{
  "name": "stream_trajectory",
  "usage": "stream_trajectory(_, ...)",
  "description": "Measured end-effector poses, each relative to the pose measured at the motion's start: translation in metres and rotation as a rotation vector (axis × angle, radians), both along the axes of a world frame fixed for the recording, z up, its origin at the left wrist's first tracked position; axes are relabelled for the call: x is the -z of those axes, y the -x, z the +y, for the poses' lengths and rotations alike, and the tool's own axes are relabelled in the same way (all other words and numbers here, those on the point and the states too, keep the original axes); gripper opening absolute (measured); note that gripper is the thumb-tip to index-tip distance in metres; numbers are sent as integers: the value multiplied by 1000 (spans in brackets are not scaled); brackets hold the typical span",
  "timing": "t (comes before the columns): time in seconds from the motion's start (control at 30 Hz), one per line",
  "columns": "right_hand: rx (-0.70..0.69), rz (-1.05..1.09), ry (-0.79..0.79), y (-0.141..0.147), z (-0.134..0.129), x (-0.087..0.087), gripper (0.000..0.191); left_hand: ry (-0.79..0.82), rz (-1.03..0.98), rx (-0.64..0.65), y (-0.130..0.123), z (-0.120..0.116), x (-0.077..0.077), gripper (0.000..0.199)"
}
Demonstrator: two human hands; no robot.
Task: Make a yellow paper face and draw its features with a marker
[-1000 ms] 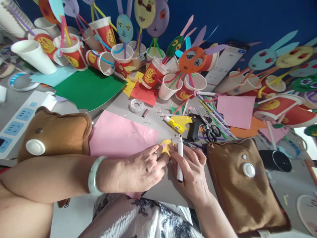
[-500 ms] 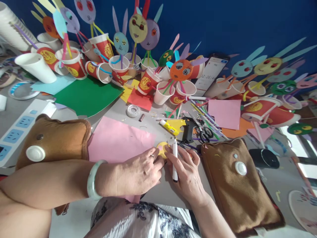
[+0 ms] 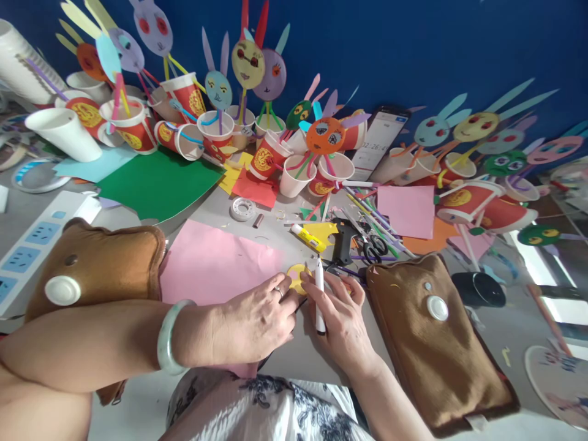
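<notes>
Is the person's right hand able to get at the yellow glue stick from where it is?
Probably yes: the glue stick lies uncovered just beyond the right hand, with no cup between them. The white marker in that hand might make grasping awkward, though.

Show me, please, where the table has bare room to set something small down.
Bare table shows between the two hands, left and right, and the lap. A smaller patch lies between the green sheet, large pink sheet and white ring. It is crowded around the cups, straws and scissors.
</notes>
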State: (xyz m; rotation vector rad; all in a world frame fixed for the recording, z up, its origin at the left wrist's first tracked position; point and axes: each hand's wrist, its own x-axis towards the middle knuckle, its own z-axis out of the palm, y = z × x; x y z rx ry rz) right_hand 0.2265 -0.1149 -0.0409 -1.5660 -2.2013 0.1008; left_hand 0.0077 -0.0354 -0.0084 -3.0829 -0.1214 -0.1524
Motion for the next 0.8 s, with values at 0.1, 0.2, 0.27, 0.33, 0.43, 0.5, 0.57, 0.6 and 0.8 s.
stream_trajectory(0.1, 22, 4, -15, -1, -1, 2, 73, 9, -4, 17, -1, 0, 0, 45)
stream_trajectory(0.2, 22, 0, -10, -1, -1, 3, 74, 18, -1, 35, -2, 0, 0, 42)
stream_trajectory(0.27, 15, -1, -7, -1, -1, 2, 73, 28, -5, 42, -2, 0, 1, 45)
stream_trajectory(0.33, 10, 0, -16, -1, 0, 0, 70, 35, -14, 46, -1, 0, 0, 45)
stream_trajectory(0.43, 12, 0, -51, 0, 2, -3, 63, 33, 5, 56, -1, 1, -2, 50)
stream_trajectory(0.5, 13, -5, -65, 0, 3, -4, 61, 32, 31, 60, -1, 2, -4, 58)
stream_trajectory(0.57, 12, -8, -64, 0, 3, -5, 58, 36, 44, 56, -1, 3, -6, 63)
stream_trajectory(0.6, 11, -8, -65, 1, 3, -5, 56, 42, 43, 55, -1, 3, -6, 64)
stream_trajectory(0.8, 13, -13, -83, 3, 4, -6, 49, 61, 6, 55, 0, 3, -5, 52)
